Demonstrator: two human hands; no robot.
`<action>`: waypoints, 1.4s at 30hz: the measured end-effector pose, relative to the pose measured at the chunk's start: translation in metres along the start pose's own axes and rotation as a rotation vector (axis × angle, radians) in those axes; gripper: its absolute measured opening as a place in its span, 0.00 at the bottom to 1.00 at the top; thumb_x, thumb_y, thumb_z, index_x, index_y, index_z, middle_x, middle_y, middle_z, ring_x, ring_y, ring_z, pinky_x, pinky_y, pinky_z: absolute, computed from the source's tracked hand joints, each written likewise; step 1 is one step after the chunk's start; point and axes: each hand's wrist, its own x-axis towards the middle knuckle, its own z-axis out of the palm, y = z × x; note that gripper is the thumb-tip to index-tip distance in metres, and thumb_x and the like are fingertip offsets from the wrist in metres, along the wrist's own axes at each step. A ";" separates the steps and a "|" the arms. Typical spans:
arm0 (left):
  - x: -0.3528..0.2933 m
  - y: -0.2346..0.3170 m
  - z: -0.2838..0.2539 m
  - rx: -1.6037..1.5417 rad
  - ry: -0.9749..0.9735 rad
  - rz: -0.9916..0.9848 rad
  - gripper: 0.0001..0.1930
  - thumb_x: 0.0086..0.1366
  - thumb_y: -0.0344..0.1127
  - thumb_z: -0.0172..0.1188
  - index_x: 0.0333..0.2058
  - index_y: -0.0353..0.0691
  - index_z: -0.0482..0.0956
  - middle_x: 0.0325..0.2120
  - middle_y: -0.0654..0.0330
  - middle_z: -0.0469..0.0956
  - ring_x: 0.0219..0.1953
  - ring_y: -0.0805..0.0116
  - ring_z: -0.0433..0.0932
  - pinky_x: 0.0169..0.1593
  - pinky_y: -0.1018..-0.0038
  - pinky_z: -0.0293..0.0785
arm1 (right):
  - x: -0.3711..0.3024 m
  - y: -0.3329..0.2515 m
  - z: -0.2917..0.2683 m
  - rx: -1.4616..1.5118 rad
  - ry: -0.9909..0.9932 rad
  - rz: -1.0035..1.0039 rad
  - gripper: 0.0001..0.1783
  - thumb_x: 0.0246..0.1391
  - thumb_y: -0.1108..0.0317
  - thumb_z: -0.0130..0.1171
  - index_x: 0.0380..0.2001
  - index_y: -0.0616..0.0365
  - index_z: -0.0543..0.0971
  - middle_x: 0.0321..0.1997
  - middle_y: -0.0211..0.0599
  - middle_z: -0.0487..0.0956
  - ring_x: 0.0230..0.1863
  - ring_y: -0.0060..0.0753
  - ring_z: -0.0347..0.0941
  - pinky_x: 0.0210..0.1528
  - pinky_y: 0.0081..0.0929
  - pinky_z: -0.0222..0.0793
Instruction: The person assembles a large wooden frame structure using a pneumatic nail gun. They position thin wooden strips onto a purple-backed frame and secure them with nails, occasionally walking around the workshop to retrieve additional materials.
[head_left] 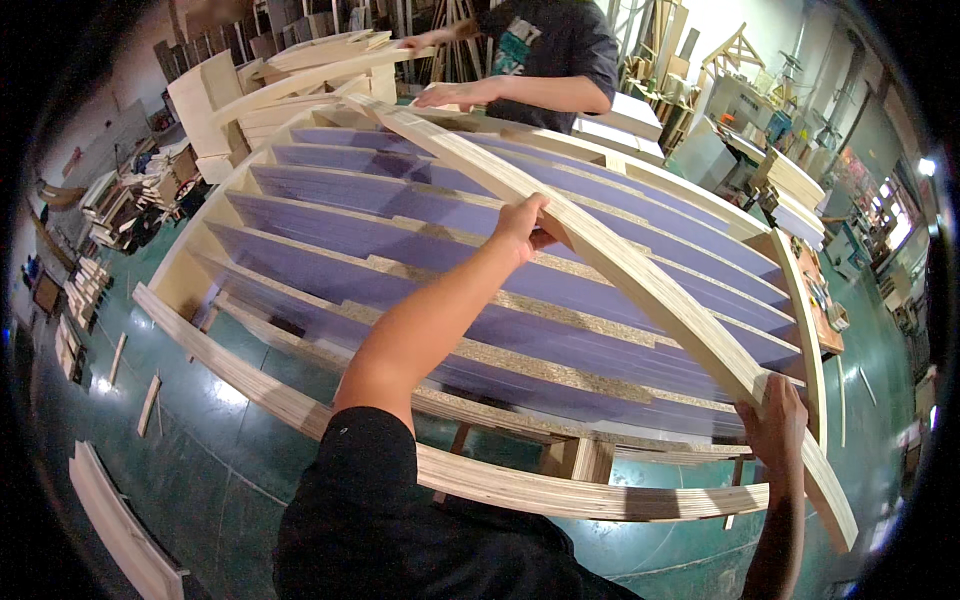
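A long, pale, curved plywood beam (640, 270) runs slantwise over a large wooden frame (810, 340). Near the beam's middle, my left hand (525, 228) grips its edge. My right hand (775, 420) is wrapped round the near right part, with its fingers partly hidden. Under the beam, purple panels (340, 222) with bare particleboard strips along their tops stand in rows inside the frame. Another curved laminated rail (600, 498) lies along the near side, in front of my body. Across the frame stands a co-worker (545, 50), one hand (460, 95) close to the beam's far end.
Curved wooden pieces (205, 120) are stacked at the back left. Long boards (125, 540) rest on the green floor (230, 470) at lower left, with loose sticks (150, 403) nearby. A workbench (830, 325) with tools stands beyond the frame's right side.
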 end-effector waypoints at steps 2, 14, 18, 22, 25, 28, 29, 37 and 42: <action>0.010 0.002 -0.004 -0.021 0.002 0.000 0.25 0.59 0.39 0.65 0.51 0.35 0.68 0.45 0.47 0.71 0.40 0.50 0.79 0.40 0.56 0.86 | 0.015 -0.007 0.006 -0.043 -0.040 0.035 0.26 0.43 0.59 0.73 0.38 0.62 0.71 0.38 0.51 0.77 0.43 0.59 0.76 0.43 0.49 0.72; -0.037 0.012 -0.023 0.755 -0.183 0.140 0.23 0.69 0.40 0.59 0.59 0.35 0.69 0.44 0.54 0.76 0.41 0.63 0.79 0.45 0.62 0.83 | 0.134 0.104 0.071 -0.160 -0.103 -0.077 0.29 0.52 0.44 0.68 0.41 0.57 0.71 0.41 0.48 0.79 0.45 0.59 0.77 0.44 0.53 0.72; -0.178 0.016 -0.048 1.404 -0.370 0.268 0.21 0.66 0.39 0.63 0.54 0.36 0.76 0.41 0.56 0.80 0.41 0.67 0.80 0.45 0.67 0.80 | 0.212 0.146 0.112 -0.181 -0.109 -0.051 0.29 0.53 0.46 0.68 0.43 0.60 0.73 0.49 0.49 0.76 0.51 0.57 0.75 0.49 0.53 0.73; -0.309 -0.006 -0.046 1.736 -0.296 0.392 0.21 0.61 0.40 0.66 0.50 0.36 0.79 0.44 0.51 0.79 0.45 0.56 0.80 0.50 0.64 0.77 | 0.278 0.196 0.147 -0.193 -0.133 -0.031 0.26 0.52 0.47 0.69 0.38 0.61 0.79 0.44 0.51 0.80 0.47 0.55 0.78 0.47 0.51 0.74; -0.380 -0.029 -0.060 1.695 -0.074 0.471 0.20 0.58 0.38 0.68 0.48 0.36 0.80 0.45 0.49 0.78 0.48 0.51 0.78 0.53 0.61 0.75 | 0.319 0.237 0.185 -0.130 -0.087 -0.046 0.26 0.52 0.47 0.69 0.41 0.59 0.76 0.48 0.52 0.79 0.51 0.60 0.75 0.50 0.51 0.72; -0.447 -0.051 -0.070 1.725 0.186 0.518 0.16 0.60 0.37 0.67 0.45 0.37 0.81 0.46 0.49 0.78 0.49 0.48 0.77 0.54 0.57 0.74 | 0.311 0.231 0.201 -0.139 -0.077 -0.080 0.25 0.54 0.51 0.67 0.44 0.57 0.72 0.50 0.57 0.78 0.53 0.65 0.75 0.50 0.56 0.70; -0.465 -0.059 -0.080 1.728 0.243 0.608 0.15 0.61 0.37 0.66 0.44 0.36 0.81 0.46 0.49 0.78 0.49 0.48 0.77 0.53 0.58 0.74 | 0.326 0.249 0.213 -0.158 -0.112 -0.075 0.25 0.54 0.52 0.67 0.44 0.57 0.72 0.51 0.58 0.78 0.53 0.66 0.75 0.51 0.58 0.69; -0.511 -0.139 -0.102 1.466 0.388 0.396 0.09 0.60 0.34 0.66 0.38 0.38 0.81 0.37 0.51 0.81 0.43 0.50 0.80 0.50 0.59 0.75 | 0.310 0.217 0.206 -0.266 0.042 -0.089 0.37 0.54 0.54 0.64 0.65 0.52 0.66 0.64 0.57 0.70 0.63 0.60 0.70 0.60 0.53 0.69; -0.479 -0.227 -0.131 0.969 0.031 0.042 0.07 0.64 0.35 0.61 0.38 0.40 0.82 0.40 0.50 0.81 0.46 0.51 0.80 0.51 0.60 0.76 | 0.191 0.112 0.076 0.007 -0.186 -0.261 0.35 0.56 0.63 0.65 0.66 0.54 0.67 0.67 0.52 0.70 0.66 0.55 0.67 0.68 0.47 0.64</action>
